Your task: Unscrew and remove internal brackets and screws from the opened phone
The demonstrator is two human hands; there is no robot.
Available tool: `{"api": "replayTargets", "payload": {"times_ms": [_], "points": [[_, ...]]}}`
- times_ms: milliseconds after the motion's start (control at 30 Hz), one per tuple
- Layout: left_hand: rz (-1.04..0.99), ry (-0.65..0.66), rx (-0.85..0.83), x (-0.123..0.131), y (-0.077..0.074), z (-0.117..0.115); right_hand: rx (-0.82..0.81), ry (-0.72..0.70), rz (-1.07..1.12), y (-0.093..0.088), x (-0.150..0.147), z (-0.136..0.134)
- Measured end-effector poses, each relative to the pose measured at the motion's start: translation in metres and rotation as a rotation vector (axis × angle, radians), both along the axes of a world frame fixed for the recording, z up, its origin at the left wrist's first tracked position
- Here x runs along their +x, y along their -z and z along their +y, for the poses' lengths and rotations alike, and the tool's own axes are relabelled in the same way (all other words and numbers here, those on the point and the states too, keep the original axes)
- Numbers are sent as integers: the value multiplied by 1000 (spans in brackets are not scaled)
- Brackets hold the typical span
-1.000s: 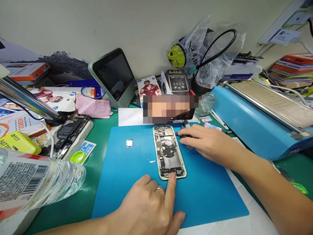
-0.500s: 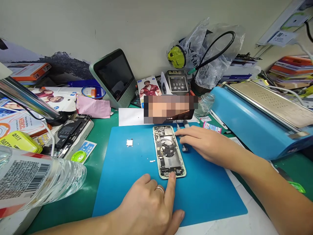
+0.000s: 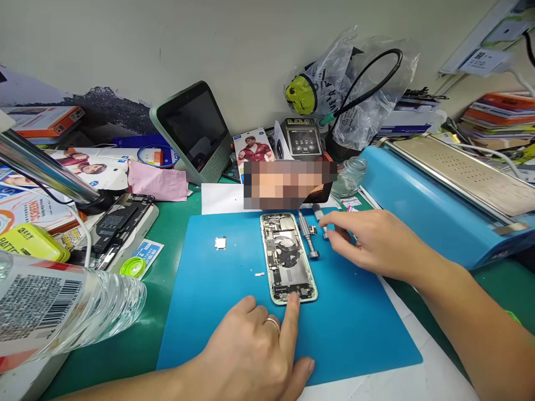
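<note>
An opened phone (image 3: 288, 259) lies on the blue mat, its inner boards and wireless-charging coil exposed and its screen gone. My left hand (image 3: 263, 345) rests below it, index fingertip on the phone's bottom end, thumb out and the other fingers bent. Right of the phone is a grey screwdriver (image 3: 308, 236), with a second grey tool (image 3: 318, 213) beside it. My right hand (image 3: 361, 239) hovers at that second tool, fingers apart and holding nothing visible; whether the fingertips touch it I cannot tell. A small silver plate (image 3: 220, 243) and a tiny pale piece (image 3: 259, 274) lie left of the phone.
The blue mat (image 3: 200, 317) covers the middle of the green bench. A clear bottle (image 3: 112, 306) stands close at left, near another opened phone (image 3: 125, 228). A blue machine (image 3: 426, 211) bounds the right. A glass jar (image 3: 351, 175) and tablet-like display (image 3: 194, 131) stand behind.
My right hand has moved right, off the phone's edge and screwdriver, to the second grey tool. My left index finger stays on the phone's bottom end.
</note>
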State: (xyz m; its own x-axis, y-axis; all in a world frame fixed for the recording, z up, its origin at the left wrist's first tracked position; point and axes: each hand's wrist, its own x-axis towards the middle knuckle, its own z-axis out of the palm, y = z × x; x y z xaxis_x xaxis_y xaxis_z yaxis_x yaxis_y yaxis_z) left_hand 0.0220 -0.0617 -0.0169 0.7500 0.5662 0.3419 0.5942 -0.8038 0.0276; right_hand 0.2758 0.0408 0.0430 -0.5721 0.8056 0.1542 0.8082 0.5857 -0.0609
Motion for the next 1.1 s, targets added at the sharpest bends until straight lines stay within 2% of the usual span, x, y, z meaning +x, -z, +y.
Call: {"api": "replayTargets", "payload": {"times_ms": [133, 333, 467, 767, 1100], "points": [[3, 1, -10, 0, -1, 0, -207, 92, -79, -3, 8, 3], [7, 5, -27, -1, -2, 0, -464, 126, -143, -6, 12, 9], [7, 3, -37, -1, -2, -1, -553, 119, -107, -5, 11, 10], [-6, 7, -18, -1, -3, 0, -358, 38, -48, 2, 14, 8], [-9, 7, 3, -1, -1, 0, 22, -140, 197, -2, 8, 2]]}}
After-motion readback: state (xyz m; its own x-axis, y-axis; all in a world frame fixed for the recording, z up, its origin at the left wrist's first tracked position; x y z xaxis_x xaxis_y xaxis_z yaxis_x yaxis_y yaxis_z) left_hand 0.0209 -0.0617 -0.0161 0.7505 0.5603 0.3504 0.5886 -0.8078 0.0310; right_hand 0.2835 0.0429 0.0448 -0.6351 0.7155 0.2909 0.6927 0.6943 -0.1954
